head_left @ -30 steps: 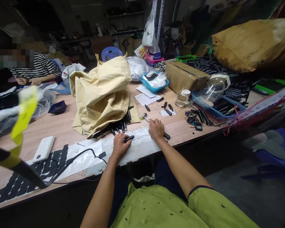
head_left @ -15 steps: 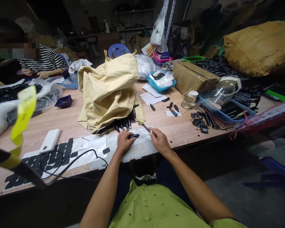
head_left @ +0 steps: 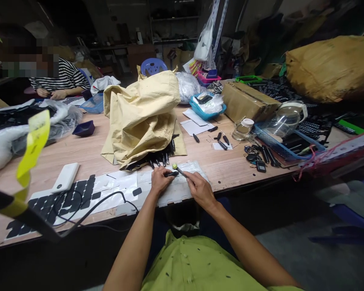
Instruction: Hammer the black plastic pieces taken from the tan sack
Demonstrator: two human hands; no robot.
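Note:
My left hand (head_left: 160, 180) is closed on a small black elongated piece (head_left: 172, 174), whose tip sticks out to the right. In my right hand (head_left: 200, 189) is a small hammer (head_left: 181, 172), gripped by its grey handle. Its round yellow-green head is just above and beside the black piece; I cannot tell whether they touch. Both hands rest over a pale work board (head_left: 182, 190) at the table's front edge. Several more black pieces (head_left: 162, 159) poke out from under a beige cloth bag (head_left: 145, 117) just beyond my left hand.
To the left lie a white power bank (head_left: 65, 178), black cables and a sheet of black stickers (head_left: 79, 198). Rightward are black-handled tools (head_left: 222, 144), a glass jar (head_left: 242, 129), keys (head_left: 255, 155) and a blue basket (head_left: 306, 153). A person in a striped top (head_left: 69, 76) sits far left.
My right hand has moved slightly left, bringing the hammer head over beside the black piece. My left hand keeps its hold. The whole view has shifted slightly.

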